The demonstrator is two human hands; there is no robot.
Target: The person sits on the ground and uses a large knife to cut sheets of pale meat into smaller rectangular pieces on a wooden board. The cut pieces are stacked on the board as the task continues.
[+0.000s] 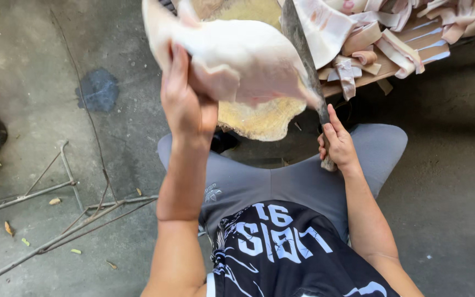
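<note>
Overhead, left hand (185, 104) fingers pinch the pale pork skin slab (232, 55) above the wooden chopping block (259, 121), while right hand (337, 144) fingers wrap the cleaver (303, 52), blade touching the slab's right edge.

Slab of pork skin (237, 55): pale cream with pinkish patches, smooth, broad and floppy; held up off the wooden chopping block, draping over the fingers of the left hand (185, 99), which grips its near-left edge from beneath.
Skin's far edge: curls upward at the top left, above the left hand's fingertips.
Skin's right tip: tapers to a point touching the blade, just above the right hand (337, 144).
Knife (303, 60): long, dark, worn steel blade, slanting up and away from the right hand, which is clenched around its handle.
Blade edge: lies against the skin's right side; tip out of view.
</note>
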